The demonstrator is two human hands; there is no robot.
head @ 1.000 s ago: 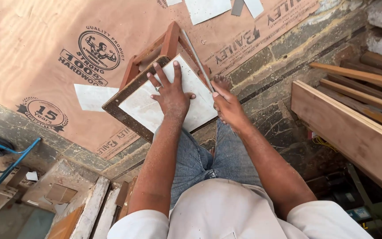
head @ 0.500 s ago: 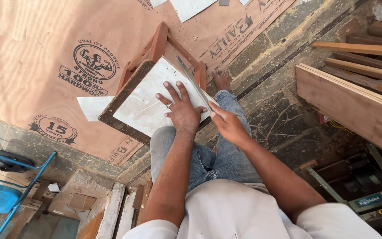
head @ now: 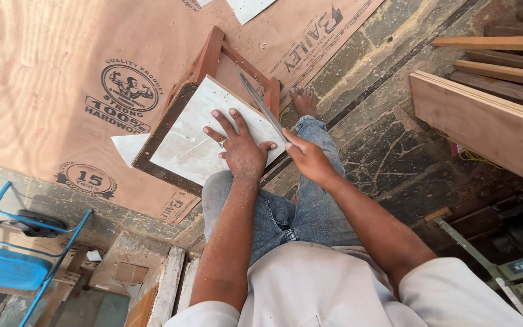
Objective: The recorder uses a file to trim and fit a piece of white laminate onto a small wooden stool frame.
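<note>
- At the far left, low in the frame, stands a blue metal chair, well apart from the hands.
- The upper left is covered by a big plywood sheet with round printed stamps, lying on the floor.
- In the centre, a little above the middle, a white laminate sheet lies on top of a small wooden stool with a reddish frame.
- The left hand is open and flat, its fingers spread, and it presses on the lower right part of the white sheet.
- Just right of it, the right hand is closed around the lower end of a thin metal blade. The blade lies along the right edge of the sheet and points to the upper left.
- At the right side, wooden planks are stacked, well apart from the stool.
</note>
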